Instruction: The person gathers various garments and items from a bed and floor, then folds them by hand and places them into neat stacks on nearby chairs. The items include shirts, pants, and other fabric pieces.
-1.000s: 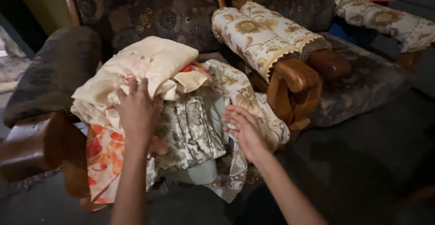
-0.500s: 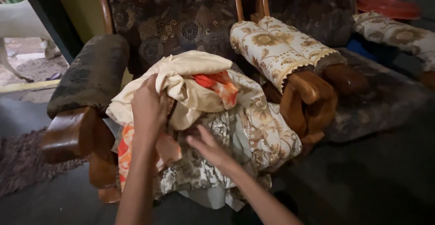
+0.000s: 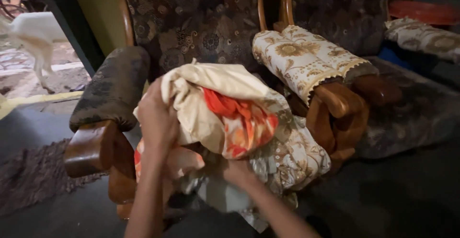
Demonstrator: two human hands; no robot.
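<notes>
Dim room, dark floor lower right, grey rug lower left. Armchair with dark floral upholstery fills the upper centre; its wooden armrests sit at left and right of the seat. Right armrest wears a cream floral cover. A second, similar chair runs off the right edge, with a red disc behind it at upper right. Upper left: doorway, a white animal outside, partly cut off by the frame.

Cloth pile lies on the seat, centre frame. Your left hand is closed on the cream cloth at the pile's left edge, fingers curled into the fabric, bundle lifted and tilted toward the camera. An orange-and-white printed cloth spills out of the cream one on the right side.

Your right hand is pushed in under the bundle, just below the orange cloth. Only the wrist and back of the hand show; fingers are buried in fabric, so you can't tell how far it's closed or what it grips. Patterned brown-and-cream cloths hang off the seat front below it.
</notes>
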